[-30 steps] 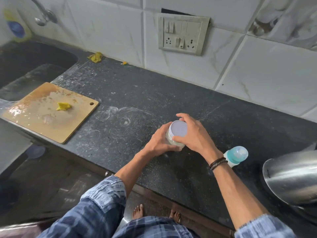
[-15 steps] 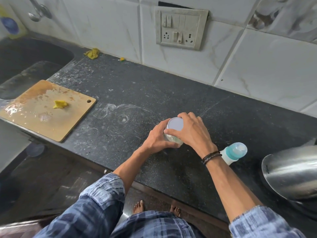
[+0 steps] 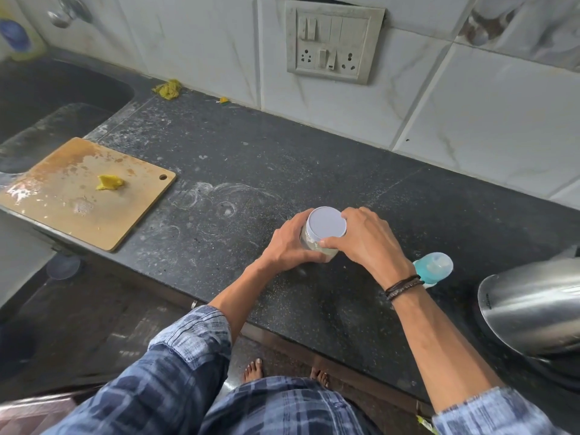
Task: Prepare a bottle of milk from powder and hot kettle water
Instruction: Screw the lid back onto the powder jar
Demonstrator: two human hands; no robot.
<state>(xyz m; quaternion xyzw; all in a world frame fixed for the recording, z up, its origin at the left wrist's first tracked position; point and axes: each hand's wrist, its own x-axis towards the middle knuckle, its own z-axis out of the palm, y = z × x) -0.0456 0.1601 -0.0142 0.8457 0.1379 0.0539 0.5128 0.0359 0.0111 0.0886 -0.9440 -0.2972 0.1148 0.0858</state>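
Dark speckled stone counter [image 3: 282, 158] w/ white smears, running along a pale marble-look tiled wall that carries a switch/socket plate [image 3: 333, 42]. Far left: dark sink [image 3: 47, 98], tap above it, partly cut off by the frame edge. Wooden cutting board [image 3: 81, 196] lies at the counter's left front, wet-looking, w/ a small yellow scrap [image 3: 109, 182] on it; another yellow clump [image 3: 168, 89] sits by the wall. Mid-counter stands a small jar [image 3: 317, 246], clear body w/ pale powdery stuff inside, flat lavender-white lid [image 3: 326, 226] on top. Left hand [image 3: 290, 246] wraps the jar body from the left side, fingers curled round it, thumb on the near side. Right hand [image 3: 365, 243] closes on the lid from the right, fingertips on the rim, thumb pressed at the near edge; dark cord bracelets at the wrist. Just right of the right wrist, partly hidden behind it, baby bottle [image 3: 434, 266] stands on the counter, teal collar under a see-through cap. Steel kettle [image 3: 533, 309] at far right, near the bottle but apart. Blue plaid sleeves pushed up; bare feet on the floor below.
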